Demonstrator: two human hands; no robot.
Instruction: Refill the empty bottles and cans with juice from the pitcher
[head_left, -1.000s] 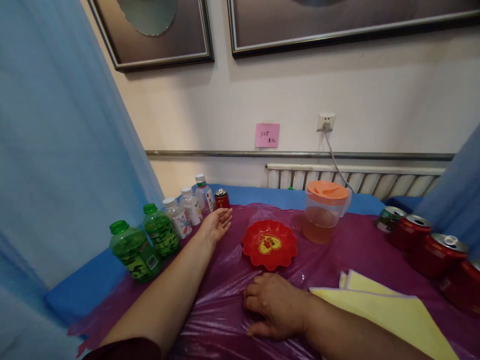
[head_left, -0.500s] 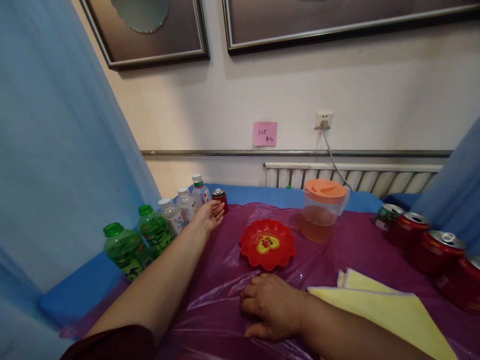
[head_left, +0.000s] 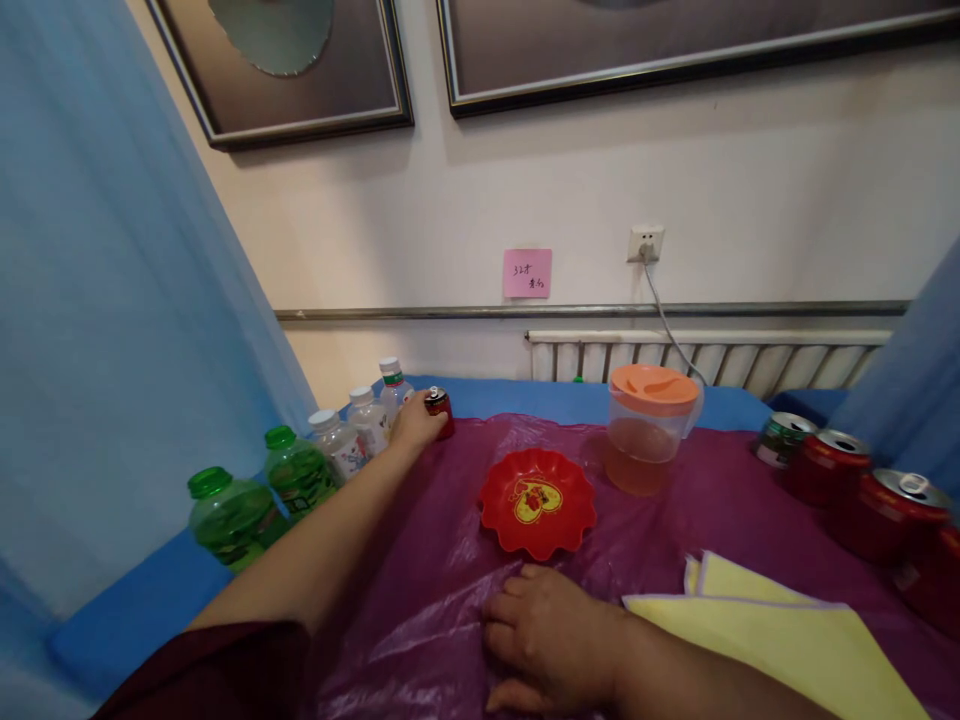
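At the far left of the table, my left hand (head_left: 415, 424) is closed around a small dark-red drink can (head_left: 442, 413) with a pull tab on its top. The can stands upright, and the fingers behind it are partly hidden. My right hand (head_left: 546, 638) rests palm down on the purple plastic sheet (head_left: 420, 600), fingers loosely bent and thumb apart, with nothing seen in it. Just beyond it lies a red scalloped plate (head_left: 538, 503) with a yellow heart print.
Clear bottles with white caps (head_left: 367, 415) and green bottles (head_left: 232, 515) line the left side. A lidded pitcher (head_left: 643, 440) holds brownish liquid behind the plate. Yellow cloths (head_left: 780, 640) lie at right, near several cans (head_left: 829, 468). Blue curtains (head_left: 150, 300) hang at the sides.
My left hand was open beside the can with its palm up; now its fingers have closed on the can. My right hand has stayed in place. The view has shifted slightly.
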